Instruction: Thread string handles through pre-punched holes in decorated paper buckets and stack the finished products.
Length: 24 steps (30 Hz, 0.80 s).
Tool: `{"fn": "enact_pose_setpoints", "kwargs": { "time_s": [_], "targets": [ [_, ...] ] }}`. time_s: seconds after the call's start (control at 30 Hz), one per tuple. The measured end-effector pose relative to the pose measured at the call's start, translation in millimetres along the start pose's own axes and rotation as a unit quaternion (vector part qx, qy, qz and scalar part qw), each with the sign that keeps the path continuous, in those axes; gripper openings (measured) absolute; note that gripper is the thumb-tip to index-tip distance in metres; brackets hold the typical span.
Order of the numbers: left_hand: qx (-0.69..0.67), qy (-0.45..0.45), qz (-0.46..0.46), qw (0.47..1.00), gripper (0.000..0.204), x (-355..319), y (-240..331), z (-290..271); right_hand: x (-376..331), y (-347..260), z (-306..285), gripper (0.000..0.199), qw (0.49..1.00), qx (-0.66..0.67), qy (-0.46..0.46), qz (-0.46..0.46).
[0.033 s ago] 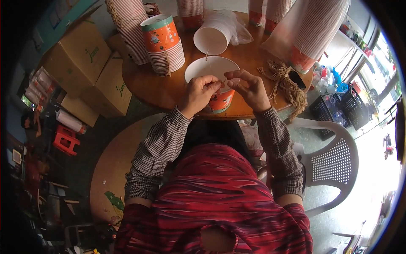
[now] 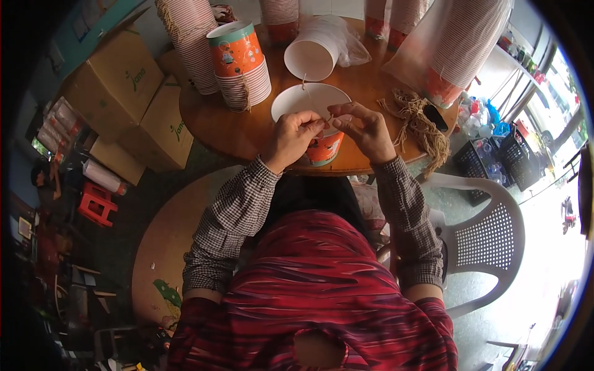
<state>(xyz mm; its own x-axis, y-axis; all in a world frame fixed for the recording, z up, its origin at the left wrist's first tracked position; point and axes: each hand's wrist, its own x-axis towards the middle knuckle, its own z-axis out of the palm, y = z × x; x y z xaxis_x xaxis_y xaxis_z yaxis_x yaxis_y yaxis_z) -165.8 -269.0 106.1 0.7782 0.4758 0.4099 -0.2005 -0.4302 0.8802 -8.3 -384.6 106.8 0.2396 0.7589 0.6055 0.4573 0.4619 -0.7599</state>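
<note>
Head bent over a round wooden bench [image 2: 213, 130], a person in checked sleeves works a cord [image 2: 304, 86] at an orange cup [image 2: 326, 152] that stands upright at the near edge, its wide white mouth open. The left hand [image 2: 293, 137] has its thumb and forefinger together, apparently pinched on the cord above the cup's near rim. The right hand [image 2: 367, 127] meets it from the other side, thumb and forefinger curved close to one another; from here I cannot tell whether they have closed on the strand. At the far rim the cord makes a small loop and dips inside; whether it is the same piece as at the fingertips is unclear.

The step in hand looks like fixing or knotting the cord at the near rim. The next move would seem to call for a firm left pinch and a fine right-hand grip on the tiny end, without tipping the light cup.

To the right lies a tangle of twine [image 2: 403, 106], beside a tall bagged stack [image 2: 465, 52]. On the left stands a short stack [image 2: 237, 52] with twine hanging down its side; beyond the working cup, another white cup [image 2: 307, 60] lies tilted.
</note>
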Motion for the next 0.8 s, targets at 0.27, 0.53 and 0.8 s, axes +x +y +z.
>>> {"fn": "enact_pose_setpoints", "kwargs": {
  "time_s": [0.27, 0.53, 0.8],
  "targets": [
    [0.018, -0.004, 0.015, 1.000, 0.018, 2.5, -3.6, -0.4, 4.8, 15.4, 5.8, 0.019, 0.996, 0.086, 0.000, 0.010],
    [-0.035, -0.001, 0.000, 0.999, 0.014, 2.1, -0.2, -0.2, 6.0, 13.7, 13.8, 0.014, 0.996, 0.044, 0.071, 0.038],
    [0.006, -0.004, -0.003, 1.000, 0.013, 0.4, -2.8, -8.5, 7.3, -2.3, 1.8, 0.016, 0.985, 0.014, 0.165, 0.057]
  ]
}}
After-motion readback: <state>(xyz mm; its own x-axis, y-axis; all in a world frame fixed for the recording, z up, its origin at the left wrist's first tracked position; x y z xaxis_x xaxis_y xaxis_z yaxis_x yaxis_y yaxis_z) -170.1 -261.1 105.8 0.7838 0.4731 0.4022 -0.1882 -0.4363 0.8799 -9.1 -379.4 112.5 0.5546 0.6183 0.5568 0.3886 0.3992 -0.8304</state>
